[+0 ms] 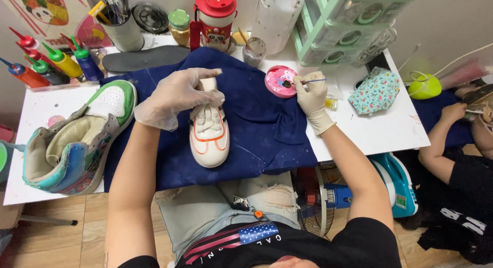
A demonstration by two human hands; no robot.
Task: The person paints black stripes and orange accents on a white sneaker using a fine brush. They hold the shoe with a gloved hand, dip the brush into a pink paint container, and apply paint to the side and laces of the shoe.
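Left hand point(177, 96): gloved, fingers closed over the far end of a small white sneaker point(209, 128), pinning it to the navy cloth point(267, 134).
Right hand point(310, 96): gloved, pinching a thin paintbrush point(307, 82); bristle end rests in the pink paint dish point(280, 81).
Sneaker position: centre of the cloth, just near of the left hand; white with orange trim and straps.
Sneaker axis: long axis runs far to near, the rounded end nearest the person.
Key relation: dish and brush tip lie right and slightly far of the sneaker, apart from it. The right hand is nearer the dish; the left is on the shoe.
Brush axis: roughly left to right, handle pointing right.
Counts: one small sneaker in hand; one large painted high-top sneaker point(77, 144) at left; one dark insole point(146, 58) at far left; five squeeze paint bottles point(64, 62) visible at far left; one brush in use; one dish.
Other: a floral cloth pouch point(375, 90) on the white table point(380, 129), right. Another person's arm point(441, 139) at far right.
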